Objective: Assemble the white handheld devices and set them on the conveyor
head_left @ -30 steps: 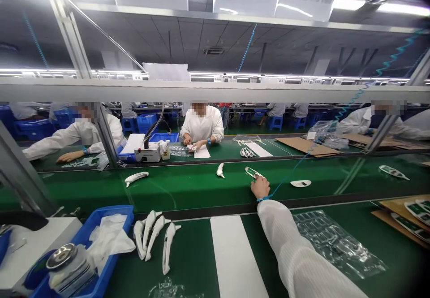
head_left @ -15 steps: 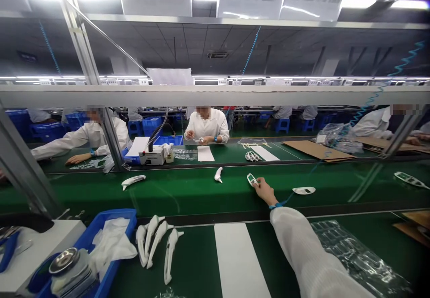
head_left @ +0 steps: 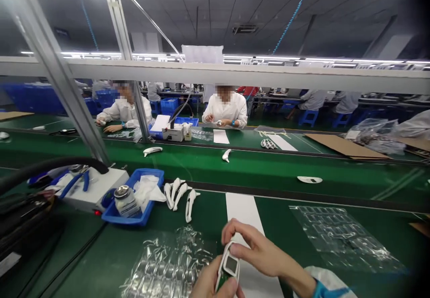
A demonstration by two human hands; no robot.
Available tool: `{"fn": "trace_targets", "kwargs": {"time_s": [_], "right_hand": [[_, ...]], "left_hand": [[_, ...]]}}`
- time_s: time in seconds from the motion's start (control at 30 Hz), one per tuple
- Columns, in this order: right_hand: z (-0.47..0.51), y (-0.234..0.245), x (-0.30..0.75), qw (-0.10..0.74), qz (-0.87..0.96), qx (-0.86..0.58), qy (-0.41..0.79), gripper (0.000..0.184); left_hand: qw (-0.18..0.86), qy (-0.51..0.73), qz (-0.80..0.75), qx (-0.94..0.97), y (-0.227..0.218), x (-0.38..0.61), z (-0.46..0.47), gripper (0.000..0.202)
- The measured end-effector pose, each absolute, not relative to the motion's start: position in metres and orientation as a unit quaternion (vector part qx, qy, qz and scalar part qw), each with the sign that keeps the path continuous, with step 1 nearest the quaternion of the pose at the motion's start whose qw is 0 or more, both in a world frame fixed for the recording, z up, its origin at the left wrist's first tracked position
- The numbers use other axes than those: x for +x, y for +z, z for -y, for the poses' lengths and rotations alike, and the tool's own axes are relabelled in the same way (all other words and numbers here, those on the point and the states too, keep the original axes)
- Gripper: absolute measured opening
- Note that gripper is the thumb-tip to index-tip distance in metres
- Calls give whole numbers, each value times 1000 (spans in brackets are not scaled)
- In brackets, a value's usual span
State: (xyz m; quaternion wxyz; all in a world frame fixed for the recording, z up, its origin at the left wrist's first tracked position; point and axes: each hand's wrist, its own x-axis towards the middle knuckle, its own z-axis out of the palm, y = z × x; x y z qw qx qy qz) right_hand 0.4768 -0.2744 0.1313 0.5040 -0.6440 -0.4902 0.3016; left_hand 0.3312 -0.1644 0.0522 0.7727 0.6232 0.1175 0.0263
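Note:
Both of my hands hold a small white plastic housing with a screen window low in the view, over the white strip on the green bench. My right hand pinches its upper end from the right, fingers curled. My left hand grips its lower end from below and is partly cut off by the frame edge. A crinkled clear plastic sheet lies just left of my hands.
Three white handle shells lie beside a blue tray holding a metal-capped jar and a cloth. More white parts ride the green conveyor belt. Another clear plastic sheet lies at right. Workers in white coats sit opposite.
My right arm pulled back from the conveyor with the white housing, and my left hand joined it. The view tilted down and shifted left.

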Motion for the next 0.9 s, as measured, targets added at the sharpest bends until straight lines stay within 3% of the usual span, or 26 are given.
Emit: {"fn": "trace_targets", "kwargs": {"time_s": [0.13, 0.3, 0.4, 0.6, 0.7, 0.77, 0.9], "right_hand": [[271, 122, 449, 547, 450, -658, 254, 26], [271, 110, 430, 534, 428, -679, 265, 15], [271, 104, 415, 527, 427, -693, 245, 19], [261, 101, 387, 448, 580, -673, 96, 19], [232, 96, 404, 449, 504, -729, 118, 19], [205, 86, 425, 395, 478, -769, 155, 19], [167, 57, 445, 318, 506, -788, 149, 18]], "left_hand": [[772, 43, -192, 604, 51, 314, 173, 81], [756, 57, -257, 599, 55, 297, 175, 90], [750, 65, -255, 607, 55, 292, 176, 86], [758, 98, -331, 554, 50, 282, 160, 73], [790, 117, -350, 489, 53, 277, 144, 59], [814, 141, -347, 445, 57, 273, 136, 53], [822, 151, -368, 409, 63, 267, 130, 60]]}}
